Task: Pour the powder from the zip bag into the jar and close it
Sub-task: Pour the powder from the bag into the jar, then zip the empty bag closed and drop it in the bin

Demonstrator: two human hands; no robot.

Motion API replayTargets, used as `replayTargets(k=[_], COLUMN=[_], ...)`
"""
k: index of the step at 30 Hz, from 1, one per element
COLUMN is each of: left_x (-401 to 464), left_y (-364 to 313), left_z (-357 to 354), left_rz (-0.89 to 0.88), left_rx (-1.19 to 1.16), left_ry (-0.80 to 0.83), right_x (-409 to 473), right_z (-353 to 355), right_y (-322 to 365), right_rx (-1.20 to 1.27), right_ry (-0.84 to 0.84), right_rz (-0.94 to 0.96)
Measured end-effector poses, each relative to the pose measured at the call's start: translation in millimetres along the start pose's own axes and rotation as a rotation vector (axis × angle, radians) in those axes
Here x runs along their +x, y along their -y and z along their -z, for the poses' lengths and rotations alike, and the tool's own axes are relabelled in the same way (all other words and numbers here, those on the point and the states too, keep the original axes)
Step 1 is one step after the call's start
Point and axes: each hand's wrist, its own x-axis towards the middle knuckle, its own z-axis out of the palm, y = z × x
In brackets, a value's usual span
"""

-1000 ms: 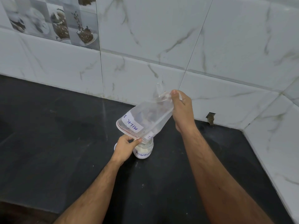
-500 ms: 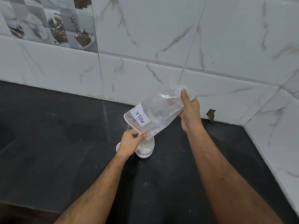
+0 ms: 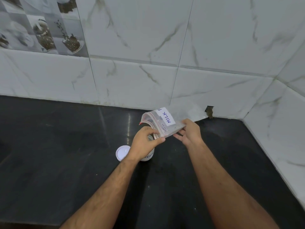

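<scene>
Black polished countertop runs back to a wall of white marble-look tiles, with a printed decorative tile of cups and plants at the upper left and a small chipped hole low in the wall at the right, near the corner. Close to the middle of the counter a round white lid lies flat, just beside the jar — the jar stands upright but is mostly hidden behind the left hand, so only its lower right side and a bit of clear rim show. Blue handwriting on the jar reads partly, something like "DE"; the rest is covered.

Above the jar both hands hold the clear zip bag, tilted, with its red-lined mouth toward the left. The left hand pinches the bag's lower near corner between thumb and fingertips. The right hand grips the bag's right edge, thumb on top and fingers curled beneath. A white label on the bag reads "MILK" in blue marker, with further letters cut off. Whether any powder is in the bag cannot be told.
</scene>
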Motion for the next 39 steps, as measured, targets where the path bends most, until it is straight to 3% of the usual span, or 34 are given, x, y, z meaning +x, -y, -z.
replayTargets(k=[9,12,16,22,26,30,33,39], left_x=[-3.3,0.0,10.0,24.1,37.6,56.0,71.5,99.1], left_y=[0.2,2.5,-3.7,-10.0,-18.0,-42.3,-68.4,-108.9], left_z=[6.1,-1.0,-11.3,-21.1,-29.5,-34.6,-34.8,-36.1], left_rz=[0.103,0.123,0.091,0.154,0.059,0.019,-0.029,-0.081], left_rx=[-0.488,-0.415,-0.150,0.101,-0.073,-0.285,-0.368,-0.394], left_ry=[-0.099,-0.127,-0.227,-0.132,-0.116,-0.142,-0.144,-0.162], right_x=[7.3,8.7,16.9,28.4,31.1,33.3,33.3,37.9], right_z=[29.3,40.8,55.1,74.6,87.2,97.3,109.9,122.1], right_y=[-2.4,2.6,14.2,40.3,59.9,77.3,90.8,98.1], right_rx=[0.250,0.281,0.286,0.390,0.429,0.288,0.040,-0.351], right_ry=[-0.066,-0.101,-0.127,-0.180,-0.174,-0.047,-0.007,0.062], right_rz=[-0.114,-0.118,-0.140,-0.193,-0.215,-0.168,-0.172,0.083])
